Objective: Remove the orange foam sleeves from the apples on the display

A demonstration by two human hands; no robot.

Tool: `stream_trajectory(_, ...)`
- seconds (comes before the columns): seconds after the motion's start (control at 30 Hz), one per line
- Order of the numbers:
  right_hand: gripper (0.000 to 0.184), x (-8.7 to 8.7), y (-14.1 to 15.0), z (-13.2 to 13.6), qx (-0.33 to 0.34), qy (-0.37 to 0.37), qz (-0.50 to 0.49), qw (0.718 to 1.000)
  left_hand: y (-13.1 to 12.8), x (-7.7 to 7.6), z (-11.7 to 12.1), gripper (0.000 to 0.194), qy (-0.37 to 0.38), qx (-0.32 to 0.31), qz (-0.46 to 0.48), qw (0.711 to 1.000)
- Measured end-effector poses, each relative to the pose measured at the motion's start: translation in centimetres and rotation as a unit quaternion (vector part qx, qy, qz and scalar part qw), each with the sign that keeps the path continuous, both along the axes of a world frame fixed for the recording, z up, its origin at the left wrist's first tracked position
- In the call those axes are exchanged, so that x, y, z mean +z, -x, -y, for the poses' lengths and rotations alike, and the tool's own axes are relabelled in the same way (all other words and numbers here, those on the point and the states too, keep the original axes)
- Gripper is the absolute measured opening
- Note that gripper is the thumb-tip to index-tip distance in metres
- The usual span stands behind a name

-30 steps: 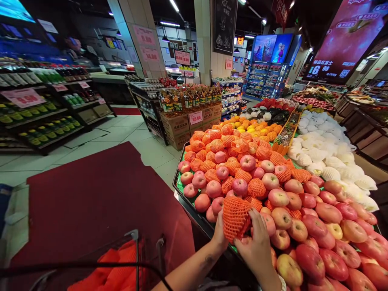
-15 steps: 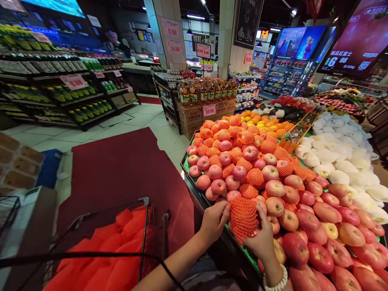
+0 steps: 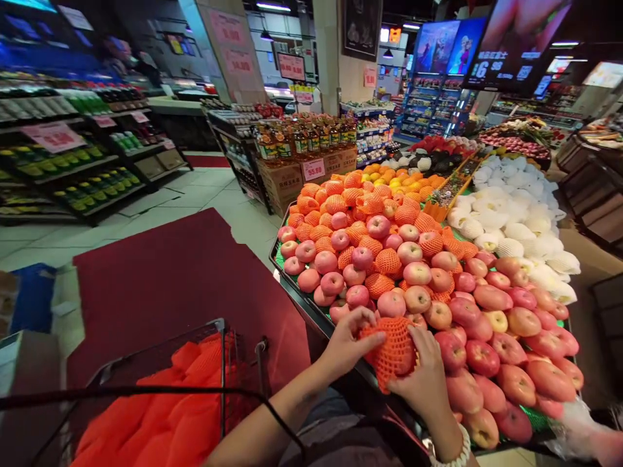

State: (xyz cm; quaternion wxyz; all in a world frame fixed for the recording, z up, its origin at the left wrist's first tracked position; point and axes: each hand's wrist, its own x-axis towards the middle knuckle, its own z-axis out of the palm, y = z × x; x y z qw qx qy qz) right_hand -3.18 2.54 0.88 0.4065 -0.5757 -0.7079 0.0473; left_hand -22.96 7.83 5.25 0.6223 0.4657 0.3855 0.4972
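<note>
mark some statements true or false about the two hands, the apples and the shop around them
1. The left hand and right hand both touch an orange foam net. True.
2. The right wrist is bare. False: a pale beaded bracelet circles it.
3. Some apples lie without nets. True.
4. The price card below the bottles is green. False: the price card is pink.
5. A dark red mat lies on the tiled floor. True.

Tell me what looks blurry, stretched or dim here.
Head view: the pink price sign at far left is blurred; the apples at lower right look stretched; the red mat is dim, the white nets bright; the orange net between left hand and right hand is clearer.
</note>
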Motion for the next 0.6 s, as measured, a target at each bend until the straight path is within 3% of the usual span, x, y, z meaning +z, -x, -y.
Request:
stream_trajectory(0.1, 0.078, 1.5, -0.1, 0.3, -0.007, -0.02, -0.031, 0.999, -1.3, -0.4, -0.8, 0.055, 0.052, 0.084, 0.085, 0.991)
stream_trajectory(0.23, 0.075, 3.1, 0.9, -0.2, -0.034, -0.053, -0.055, 0.996, -1.9, -2.0, -2.1, 0.056, 0.109, 0.095, 0.12, 0.982)
stream_trajectory(0.33, 0.074, 3.7, 1.8, -1.0, -0.043, -0.078, -0.074, 0.993, 1.5, -3.6, -4.1, 0.046, 0.062, 0.172, 0.02, 0.983)
stream_trajectory(0.4, 0.074, 4.3, 2.3, -1.5, -0.029, -0.095, -0.09, 0.991, 6.7, -4.9, -5.8, 0.041, 0.016, 0.281, -0.068, 0.957)
stream_trajectory(0.47, 0.074, 5.0, 2.7, -2.0, -0.022, -0.097, -0.092, 0.991, 14.0, -6.5, -7.0, 0.042, -0.012, 0.403, -0.164, 0.9)
stream_trajectory(0.5, 0.073, 5.4, 3.0, -2.3, -0.023, -0.091, -0.086, 0.992, 18.0, -7.4, -7.2, 0.043, -0.025, 0.473, -0.22, 0.853)
stream_trajectory(0.53, 0.072, 5.7, 3.4, -2.6, -0.025, -0.082, -0.077, 0.993, 22.0, -8.3, -6.9, 0.04, -0.023, 0.537, -0.289, 0.792)
stream_trajectory(0.6, 0.07, 6.1, 4.2, -3.4, -0.03, -0.07, -0.062, 0.995, 28.7, -9.8, -5.2, 0.025, 0.061, 0.576, -0.461, 0.672)
